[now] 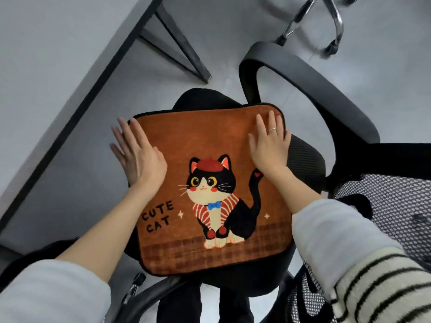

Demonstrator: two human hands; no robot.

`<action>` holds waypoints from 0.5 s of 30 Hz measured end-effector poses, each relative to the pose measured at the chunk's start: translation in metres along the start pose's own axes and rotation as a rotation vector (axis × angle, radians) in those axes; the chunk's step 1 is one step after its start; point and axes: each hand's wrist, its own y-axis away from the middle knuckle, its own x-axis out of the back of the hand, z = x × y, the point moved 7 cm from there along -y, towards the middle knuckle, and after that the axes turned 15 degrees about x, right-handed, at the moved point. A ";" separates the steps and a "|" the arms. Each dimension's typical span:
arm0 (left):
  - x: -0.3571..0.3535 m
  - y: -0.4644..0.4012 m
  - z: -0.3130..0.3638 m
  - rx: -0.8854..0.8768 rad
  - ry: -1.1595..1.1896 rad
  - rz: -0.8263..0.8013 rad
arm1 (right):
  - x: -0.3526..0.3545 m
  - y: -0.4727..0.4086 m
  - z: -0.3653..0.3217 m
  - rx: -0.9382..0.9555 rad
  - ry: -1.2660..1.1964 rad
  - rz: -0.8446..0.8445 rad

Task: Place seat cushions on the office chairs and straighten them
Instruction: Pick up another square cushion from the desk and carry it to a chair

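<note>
Brown cushion point(210, 183) lies flat on the black chair point(305, 159) seat. Left hand point(137, 157) presses its left edge and right hand point(270, 148) its top right, fingers straight and spread.

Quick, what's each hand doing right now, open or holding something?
Left hand: open, fingers straight, resting flat on the left edge of the cat seat cushion.
Right hand: open, palm flat on the cushion's far right corner.
</note>
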 end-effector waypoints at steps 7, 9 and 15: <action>-0.051 0.018 0.123 -0.689 -0.180 0.072 | -0.025 -0.020 0.006 0.055 -0.040 0.213; -0.071 0.027 0.139 -0.800 -0.213 0.077 | -0.035 -0.021 0.004 0.066 -0.005 0.261; -0.089 0.023 0.141 -0.791 -0.235 0.144 | -0.044 -0.023 0.003 0.039 0.078 0.380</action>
